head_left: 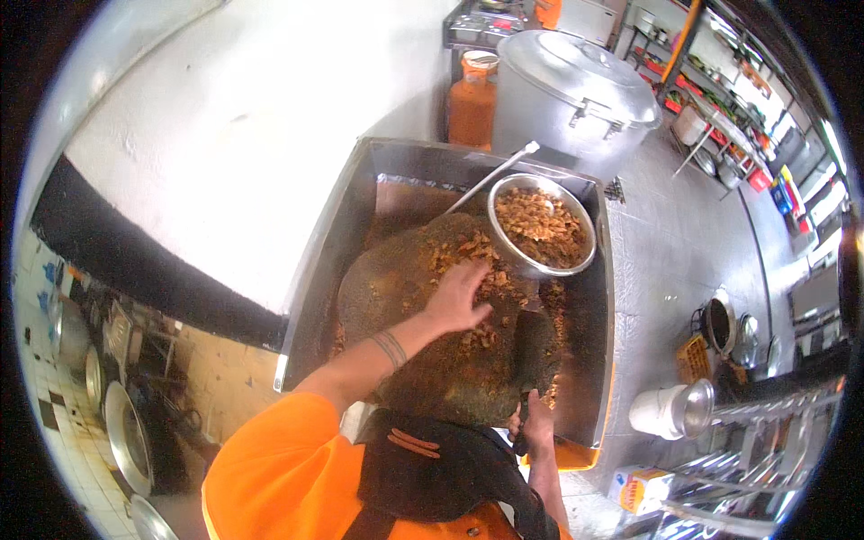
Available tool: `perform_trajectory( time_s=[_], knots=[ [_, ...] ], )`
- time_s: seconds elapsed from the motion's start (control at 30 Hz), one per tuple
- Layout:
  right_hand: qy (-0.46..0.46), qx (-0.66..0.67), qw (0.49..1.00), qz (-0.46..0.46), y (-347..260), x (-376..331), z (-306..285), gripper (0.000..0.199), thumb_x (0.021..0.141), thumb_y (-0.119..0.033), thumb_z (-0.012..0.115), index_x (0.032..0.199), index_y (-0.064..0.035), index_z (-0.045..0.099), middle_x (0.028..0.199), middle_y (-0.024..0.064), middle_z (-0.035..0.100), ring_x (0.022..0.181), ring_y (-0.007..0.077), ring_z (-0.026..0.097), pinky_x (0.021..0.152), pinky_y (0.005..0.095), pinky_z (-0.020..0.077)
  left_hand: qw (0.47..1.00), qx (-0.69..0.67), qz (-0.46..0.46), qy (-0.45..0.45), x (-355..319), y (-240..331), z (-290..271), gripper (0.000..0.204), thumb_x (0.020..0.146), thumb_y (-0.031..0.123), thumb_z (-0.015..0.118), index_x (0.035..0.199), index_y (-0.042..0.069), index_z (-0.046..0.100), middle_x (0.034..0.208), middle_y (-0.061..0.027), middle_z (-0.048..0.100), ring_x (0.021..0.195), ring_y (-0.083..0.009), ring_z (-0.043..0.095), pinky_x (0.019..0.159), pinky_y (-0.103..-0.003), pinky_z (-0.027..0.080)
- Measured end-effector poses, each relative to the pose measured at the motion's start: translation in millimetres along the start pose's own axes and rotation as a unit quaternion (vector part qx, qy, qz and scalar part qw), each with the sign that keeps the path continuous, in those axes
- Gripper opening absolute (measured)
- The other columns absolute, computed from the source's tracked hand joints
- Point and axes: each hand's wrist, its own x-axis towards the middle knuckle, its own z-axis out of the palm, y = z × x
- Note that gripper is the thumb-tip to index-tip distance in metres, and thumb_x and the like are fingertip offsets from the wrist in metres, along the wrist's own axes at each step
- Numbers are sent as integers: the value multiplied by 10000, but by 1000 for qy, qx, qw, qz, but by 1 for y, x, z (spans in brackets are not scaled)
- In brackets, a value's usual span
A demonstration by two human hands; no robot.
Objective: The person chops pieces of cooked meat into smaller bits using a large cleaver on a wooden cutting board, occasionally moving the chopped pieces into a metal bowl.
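My left hand (459, 297) lies over a loose heap of chopped brown meat (497, 286) on a big round chopping block (396, 297). Its fingers are stretched out and apart, touching the heap. Low on the right, my right hand (538, 421) is wrapped round the black handle of a cleaver (533, 353), whose broad dark blade rests along the block's right side. Beyond my left hand, a steel bowl (587, 256) full of chopped meat stands at the block's far right edge. A long pale-tipped metal rod (490, 178) leans beside the bowl; its lower end is hidden.
A deep metal trough (319, 243) surrounds the block, with meat scraps on its right floor. Behind it stand a large lidded steel pot (576, 99) and an orange gas cylinder (472, 103). A white wall rises at left. A white bucket (657, 412) and yellow crate (693, 360) are at right.
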Motion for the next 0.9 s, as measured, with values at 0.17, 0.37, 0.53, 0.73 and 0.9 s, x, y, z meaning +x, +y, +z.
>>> perform_trajectory(
  time_s=[0.17,0.37,0.53,0.73,0.9],
  knots=[
    [-18,-35,999,-16,-11,-3,2,559,1062,-558,401,841,-57,512,595,73,532,449,208,516,431,382,465,987,90,-105,-84,21,-69,-11,1114,722,674,799,1556,97,337,1604,-256,264,1503,-474,191,1213,-591,244],
    [-19,3,1000,-17,-10,-5,-4,563,1063,-558,406,841,-53,519,597,77,537,451,207,525,426,385,468,990,85,-108,-36,15,-41,27,1096,748,720,761,1522,52,366,1549,-242,343,1476,-433,266,1205,-567,282],
    [-13,-16,1000,-13,-10,0,-5,560,1065,-544,410,844,-42,525,594,86,539,442,215,530,425,391,473,983,86,-160,12,26,-23,32,876,789,525,821,1451,76,463,1429,-196,475,1419,-390,362,1174,-531,342],
    [16,-67,997,-16,-23,-12,3,568,1069,-531,376,839,-31,520,595,94,533,445,228,538,434,405,481,993,44,-111,-7,24,-36,18,733,835,412,800,1433,102,510,1420,-159,521,1379,-369,424,1169,-517,351],
    [-12,-68,997,-43,-13,-4,5,585,1067,-535,345,830,-28,513,591,105,523,446,240,543,442,412,486,939,-326,-100,51,11,-115,16,589,1007,334,617,1517,109,427,1558,-144,425,1467,-342,363,1191,-469,350]
  ],
)
